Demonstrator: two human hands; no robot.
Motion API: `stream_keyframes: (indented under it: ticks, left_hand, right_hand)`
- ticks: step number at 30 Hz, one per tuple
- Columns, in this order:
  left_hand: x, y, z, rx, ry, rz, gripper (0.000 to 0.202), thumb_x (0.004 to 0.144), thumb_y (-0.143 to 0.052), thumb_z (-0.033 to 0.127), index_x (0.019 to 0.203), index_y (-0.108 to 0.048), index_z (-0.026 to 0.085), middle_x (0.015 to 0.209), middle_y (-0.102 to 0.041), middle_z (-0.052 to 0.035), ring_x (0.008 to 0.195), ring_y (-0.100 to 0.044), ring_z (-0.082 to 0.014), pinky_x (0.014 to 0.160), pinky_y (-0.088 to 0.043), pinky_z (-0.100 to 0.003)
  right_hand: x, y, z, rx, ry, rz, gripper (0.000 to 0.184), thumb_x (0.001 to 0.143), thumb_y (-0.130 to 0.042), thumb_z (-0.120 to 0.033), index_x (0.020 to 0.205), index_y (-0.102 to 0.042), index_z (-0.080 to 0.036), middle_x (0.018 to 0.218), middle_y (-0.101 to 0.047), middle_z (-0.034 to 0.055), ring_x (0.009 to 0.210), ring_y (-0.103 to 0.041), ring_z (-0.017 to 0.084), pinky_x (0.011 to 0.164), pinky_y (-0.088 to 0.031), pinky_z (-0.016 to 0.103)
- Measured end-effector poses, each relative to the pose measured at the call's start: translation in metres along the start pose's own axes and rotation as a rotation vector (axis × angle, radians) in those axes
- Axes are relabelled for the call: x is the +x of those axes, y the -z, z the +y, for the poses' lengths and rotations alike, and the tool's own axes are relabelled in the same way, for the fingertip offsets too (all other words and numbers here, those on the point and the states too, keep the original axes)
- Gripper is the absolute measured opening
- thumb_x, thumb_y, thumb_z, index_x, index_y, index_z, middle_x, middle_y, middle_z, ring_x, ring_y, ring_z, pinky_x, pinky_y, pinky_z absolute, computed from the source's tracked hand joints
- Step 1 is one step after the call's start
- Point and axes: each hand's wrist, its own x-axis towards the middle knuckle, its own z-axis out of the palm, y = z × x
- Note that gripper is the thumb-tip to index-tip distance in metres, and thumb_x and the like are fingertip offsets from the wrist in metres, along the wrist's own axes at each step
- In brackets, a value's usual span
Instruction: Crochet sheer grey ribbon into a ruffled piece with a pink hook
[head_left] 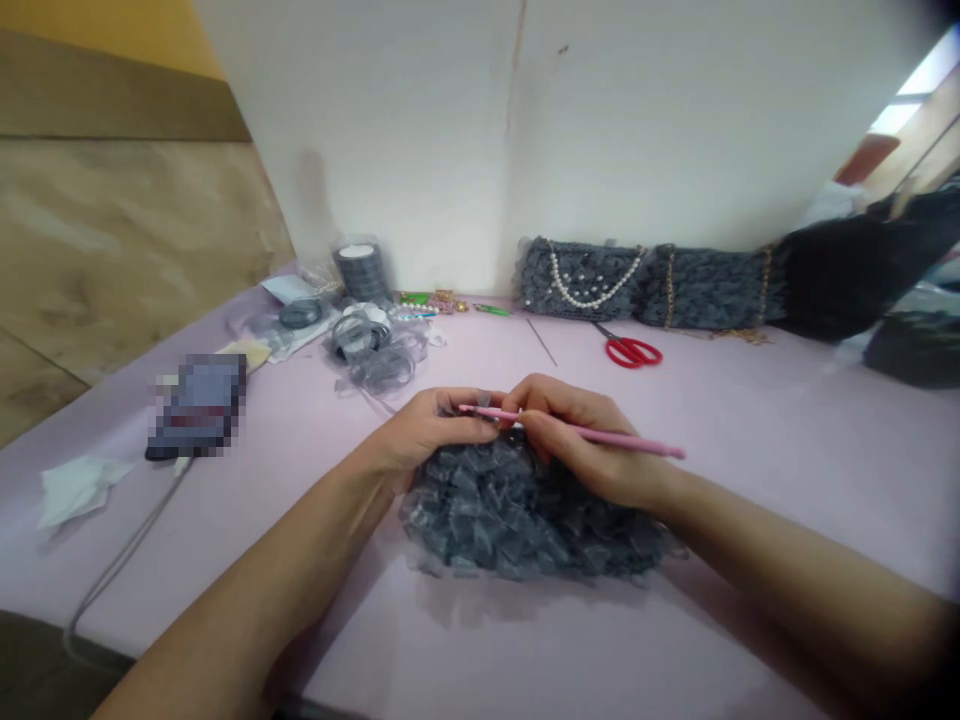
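A ruffled grey ribbon crochet piece (pixel 517 520) lies on the pink table (pixel 750 450) in front of me. My left hand (pixel 427 430) is closed, pinching the piece's top edge. My right hand (pixel 592 440) is closed around a pink crochet hook (pixel 600 435), whose tip points left toward my left fingers. A strand of grey ribbon runs from the work toward the loose ribbon pile (pixel 382 360) farther back.
Red scissors (pixel 634 351) and two finished grey bags (pixel 585 280) with pearl and gold chains lie at the back by the wall. A ribbon spool (pixel 362 270), a phone (pixel 199 405) with cable, and a white tissue (pixel 75 487) are on the left.
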Motion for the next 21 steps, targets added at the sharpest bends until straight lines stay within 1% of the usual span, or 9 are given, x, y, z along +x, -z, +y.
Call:
stream_keyframes:
  ticks: [2, 4, 7, 9, 11, 14, 17, 19, 21]
  left_hand:
    - [0.002, -0.010, -0.006, 0.019, -0.049, 0.047, 0.019, 0.067, -0.078, 0.019, 0.085, -0.073, 0.014, 0.079, -0.069, -0.0030, 0.072, -0.062, -0.0138, 0.073, -0.045, -0.027]
    - [0.003, -0.017, -0.011, 0.076, -0.111, 0.098, 0.025, 0.070, -0.077, 0.024, 0.092, -0.072, 0.014, 0.083, -0.069, -0.0038, 0.076, -0.062, -0.0149, 0.076, -0.044, -0.028]
    - [0.003, -0.020, -0.014, 0.218, -0.203, 0.181, 0.037, 0.075, -0.075, 0.033, 0.108, -0.070, 0.016, 0.086, -0.067, -0.0031, 0.077, -0.060, -0.0148, 0.075, -0.043, -0.028]
    - [0.003, -0.019, -0.013, 0.324, -0.257, 0.226, 0.039, 0.077, -0.073, 0.037, 0.110, -0.070, 0.018, 0.084, -0.066, -0.0024, 0.076, -0.059, -0.0149, 0.073, -0.042, -0.027]
    - [0.002, -0.015, -0.008, 0.395, -0.307, 0.210, 0.038, 0.079, -0.071, 0.040, 0.110, -0.071, 0.018, 0.089, -0.068, -0.0038, 0.081, -0.060, -0.0170, 0.075, -0.042, -0.028]
    - [0.001, -0.001, 0.003, 0.457, -0.308, 0.152, 0.036, 0.084, -0.064, 0.044, 0.110, -0.073, 0.021, 0.103, -0.071, -0.0070, 0.098, -0.060, -0.0211, 0.079, -0.040, -0.028]
    - [-0.001, 0.013, 0.012, 0.502, -0.264, 0.168, 0.039, 0.090, -0.054, 0.046, 0.119, -0.069, 0.023, 0.107, -0.072, -0.0086, 0.107, -0.059, -0.0223, 0.068, -0.035, -0.026]
    - [-0.002, 0.017, 0.013, 0.467, -0.248, 0.128, 0.041, 0.092, -0.052, 0.043, 0.129, -0.061, 0.026, 0.110, -0.071, -0.0084, 0.109, -0.059, -0.0217, 0.063, -0.032, -0.025]
    - [-0.003, 0.015, 0.010, 0.395, -0.224, 0.074, 0.044, 0.092, -0.054, 0.039, 0.135, -0.055, 0.030, 0.110, -0.070, -0.0063, 0.103, -0.060, -0.0191, 0.060, -0.031, -0.023]
  right_hand:
    - [0.000, -0.007, 0.006, -0.061, 0.067, 0.111, 0.021, 0.095, -0.049, -0.025, 0.077, -0.054, -0.017, 0.085, -0.058, 0.0038, 0.076, -0.055, 0.012, 0.068, -0.044, 0.025]
    - [0.001, -0.009, 0.008, -0.125, 0.033, 0.159, 0.024, 0.094, -0.051, -0.027, 0.073, -0.052, -0.017, 0.079, -0.056, 0.0016, 0.072, -0.053, 0.011, 0.064, -0.041, 0.024]
    - [0.002, -0.004, 0.003, -0.106, -0.183, 0.137, 0.034, 0.095, -0.051, -0.038, 0.068, -0.046, -0.018, 0.061, -0.046, -0.0043, 0.055, -0.043, 0.008, 0.049, -0.031, 0.021]
    - [0.003, 0.000, -0.004, -0.028, -0.308, 0.098, 0.038, 0.095, -0.049, -0.043, 0.067, -0.043, -0.019, 0.055, -0.043, -0.0057, 0.049, -0.041, 0.008, 0.045, -0.028, 0.021]
    - [0.004, 0.003, -0.009, 0.034, -0.357, 0.083, 0.039, 0.096, -0.047, -0.045, 0.067, -0.043, -0.019, 0.054, -0.046, -0.0052, 0.050, -0.043, 0.008, 0.044, -0.030, 0.021]
    - [0.004, 0.005, -0.009, 0.080, -0.341, 0.093, 0.040, 0.095, -0.048, -0.045, 0.066, -0.042, -0.019, 0.056, -0.046, -0.0048, 0.052, -0.044, 0.008, 0.046, -0.033, 0.021]
    - [0.004, 0.007, -0.005, 0.105, -0.329, 0.071, 0.039, 0.095, -0.047, -0.044, 0.066, -0.042, -0.019, 0.057, -0.043, -0.0049, 0.052, -0.045, 0.008, 0.047, -0.033, 0.021]
    - [0.003, 0.009, -0.003, 0.097, -0.302, 0.053, 0.040, 0.096, -0.047, -0.044, 0.066, -0.042, -0.019, 0.056, -0.043, -0.0048, 0.052, -0.043, 0.008, 0.047, -0.032, 0.021]
    - [0.002, 0.011, -0.002, 0.079, -0.268, 0.037, 0.040, 0.096, -0.046, -0.044, 0.065, -0.042, -0.019, 0.057, -0.043, -0.0047, 0.052, -0.042, 0.008, 0.047, -0.031, 0.022]
